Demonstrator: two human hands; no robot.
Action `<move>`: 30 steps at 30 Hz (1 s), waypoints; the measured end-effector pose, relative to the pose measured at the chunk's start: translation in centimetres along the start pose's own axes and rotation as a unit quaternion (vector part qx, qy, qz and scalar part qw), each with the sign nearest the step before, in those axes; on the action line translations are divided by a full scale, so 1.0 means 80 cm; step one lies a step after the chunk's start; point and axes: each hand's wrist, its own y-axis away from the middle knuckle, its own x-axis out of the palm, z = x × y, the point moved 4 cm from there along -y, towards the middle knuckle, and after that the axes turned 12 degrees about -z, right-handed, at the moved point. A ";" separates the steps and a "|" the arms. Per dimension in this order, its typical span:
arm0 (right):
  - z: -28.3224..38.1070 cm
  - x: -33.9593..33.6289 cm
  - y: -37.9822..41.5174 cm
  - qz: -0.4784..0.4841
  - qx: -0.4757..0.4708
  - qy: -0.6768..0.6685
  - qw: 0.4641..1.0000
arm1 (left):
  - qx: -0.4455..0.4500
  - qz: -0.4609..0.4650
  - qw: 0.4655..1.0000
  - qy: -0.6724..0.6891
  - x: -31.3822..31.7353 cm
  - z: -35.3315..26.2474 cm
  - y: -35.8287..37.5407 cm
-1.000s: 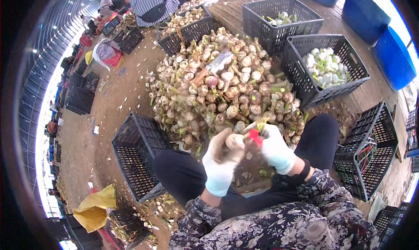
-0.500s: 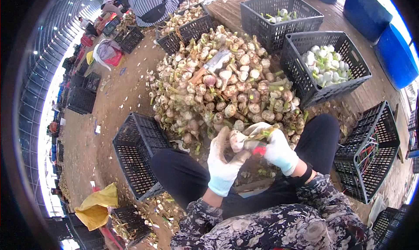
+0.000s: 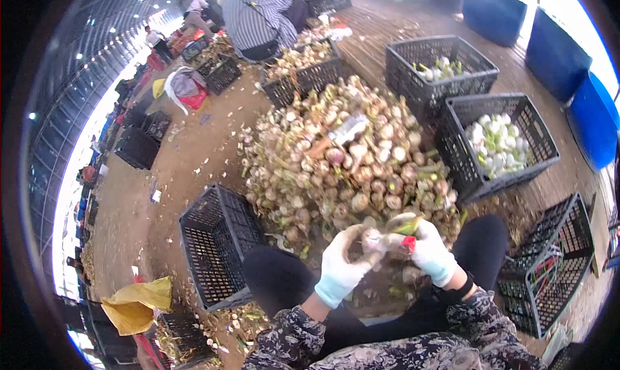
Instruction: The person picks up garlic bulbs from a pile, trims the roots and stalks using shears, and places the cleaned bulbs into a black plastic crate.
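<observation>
The left hand [image 3: 341, 268] has its grip closed around a garlic bulb [image 3: 371, 241], held over the lap. Just right of it, the right hand [image 3: 429, 252] pinches a red-handled cutter [image 3: 408, 242] against the bulb's stalk — the garlic heap [image 3: 349, 163] lies beyond both.

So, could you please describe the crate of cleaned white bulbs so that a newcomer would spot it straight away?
Start at the big heap of unpeeled bulbs in the middle. Two black crates stand on its right; take the nearer crate. Its bulbs are clean and white and cover the bottom, while the farther crate holds only a few.
</observation>
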 end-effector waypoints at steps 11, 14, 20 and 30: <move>-0.133 -0.008 -0.147 -0.031 0.269 -0.030 0.962 | -0.269 -0.079 0.870 0.406 -0.100 0.064 -0.158; -0.094 0.007 -0.235 0.060 0.205 -0.042 0.976 | -0.361 -0.117 0.827 0.415 -0.099 0.128 -0.167; 0.078 0.090 -0.429 0.045 -0.080 -0.079 0.993 | -0.222 -0.135 0.890 0.376 -0.138 0.130 -0.209; -0.137 0.079 -0.274 0.017 -0.062 0.602 0.796 | -0.264 -0.215 0.843 0.417 -0.156 0.134 -0.216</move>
